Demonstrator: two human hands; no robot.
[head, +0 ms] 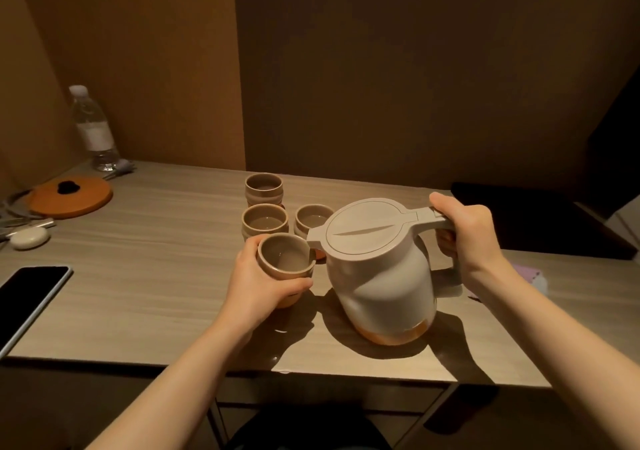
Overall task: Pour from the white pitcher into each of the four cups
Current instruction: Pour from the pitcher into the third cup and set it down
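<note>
Right hand is wrapped around the handle of the lidded white plastic pitcher, spout at 9 o'clock over the beige ceramic cup clasped by the left hand. Three sibling cups at 12 o'clock appear filled; the last pour is judged pending.

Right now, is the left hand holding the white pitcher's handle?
No, the left hand wraps the nearest cup, while the right hand grips the white pitcher by its handle.

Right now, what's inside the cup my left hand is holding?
The held cup shows a pale inner wall and what looks like liquid low down. The left hand wraps its outside, and the dim light hides how full it is.
</note>
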